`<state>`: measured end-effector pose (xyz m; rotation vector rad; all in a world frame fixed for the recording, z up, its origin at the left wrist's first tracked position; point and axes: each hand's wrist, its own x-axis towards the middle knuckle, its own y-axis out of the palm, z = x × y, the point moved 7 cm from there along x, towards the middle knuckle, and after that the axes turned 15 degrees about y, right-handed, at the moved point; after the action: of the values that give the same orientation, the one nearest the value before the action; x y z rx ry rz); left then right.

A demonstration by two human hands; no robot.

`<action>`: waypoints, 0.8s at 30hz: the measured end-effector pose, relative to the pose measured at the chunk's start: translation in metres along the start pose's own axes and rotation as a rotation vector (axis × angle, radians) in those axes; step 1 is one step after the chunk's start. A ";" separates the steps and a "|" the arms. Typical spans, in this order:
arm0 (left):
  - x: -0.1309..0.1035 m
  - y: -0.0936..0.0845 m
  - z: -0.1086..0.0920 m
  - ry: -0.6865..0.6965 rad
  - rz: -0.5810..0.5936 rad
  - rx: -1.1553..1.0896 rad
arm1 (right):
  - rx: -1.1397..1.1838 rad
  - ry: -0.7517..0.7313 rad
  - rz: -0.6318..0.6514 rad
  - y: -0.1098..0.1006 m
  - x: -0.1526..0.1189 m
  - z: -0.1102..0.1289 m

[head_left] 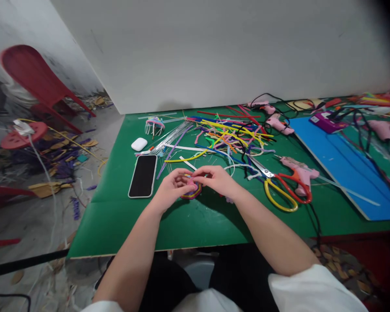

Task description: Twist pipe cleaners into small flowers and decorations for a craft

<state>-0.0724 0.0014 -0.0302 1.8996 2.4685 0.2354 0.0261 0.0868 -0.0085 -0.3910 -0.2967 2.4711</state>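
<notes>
Between my hands is a small round piece of coiled pipe cleaners (pixel 191 193), with purple, yellow and pink bands. My left hand (pixel 176 185) curls around its left side, thumb on top. From the right, the fingers of my right hand (pixel 212 177) pinch at its upper edge. Fingers hide much of the piece. Behind my hands lies a tangled heap of colourful pipe cleaners (pixel 234 134), with a bundle of thin clear sticks (pixel 175 135) at its left. A small pipe-cleaner jellyfish-like figure (pixel 155 125) stands at the back left.
A phone (pixel 143 177) and a white earbud case (pixel 139 144) lie left of my hands. To the right are scissors (pixel 279 184) and a pink glue gun (pixel 297 171). Beyond them lies a blue board (pixel 331 160) with cords across it. A white panel (pixel 221 56) bounds the green table's back.
</notes>
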 end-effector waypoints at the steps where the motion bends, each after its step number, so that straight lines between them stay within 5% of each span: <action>1: 0.000 -0.001 0.000 0.007 -0.010 0.021 | -0.016 -0.001 0.001 0.000 -0.001 0.001; 10: 0.003 -0.015 -0.003 0.056 -0.158 0.104 | -0.037 -0.003 -0.030 -0.002 -0.003 0.002; 24: 0.002 -0.010 -0.006 0.114 -0.082 -0.020 | 0.040 0.030 -0.030 0.005 0.000 -0.003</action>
<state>-0.0828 0.0002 -0.0254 1.8210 2.5988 0.3761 0.0245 0.0830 -0.0127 -0.4039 -0.2383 2.4354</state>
